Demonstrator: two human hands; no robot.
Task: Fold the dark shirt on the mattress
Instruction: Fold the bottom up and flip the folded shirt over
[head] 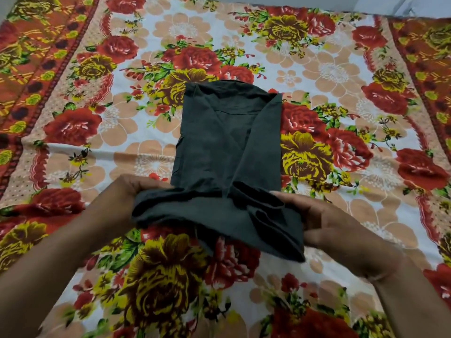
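The dark shirt [227, 142] lies as a narrow strip down the middle of the mattress [341, 69], sides folded inward, collar end at the far side. Its near end is lifted off the floral sheet and bunched. My left hand [127, 191] grips the near left corner of that lifted end. My right hand [324, 223] holds the near right corner, fingers wrapped around several folded layers. Part of each hand is hidden under the cloth.
A sheet with red and yellow roses covers the whole mattress, with orange patterned borders [31, 69] at the left and right sides. A pale wall or floor [402, 6] shows beyond the far right corner.
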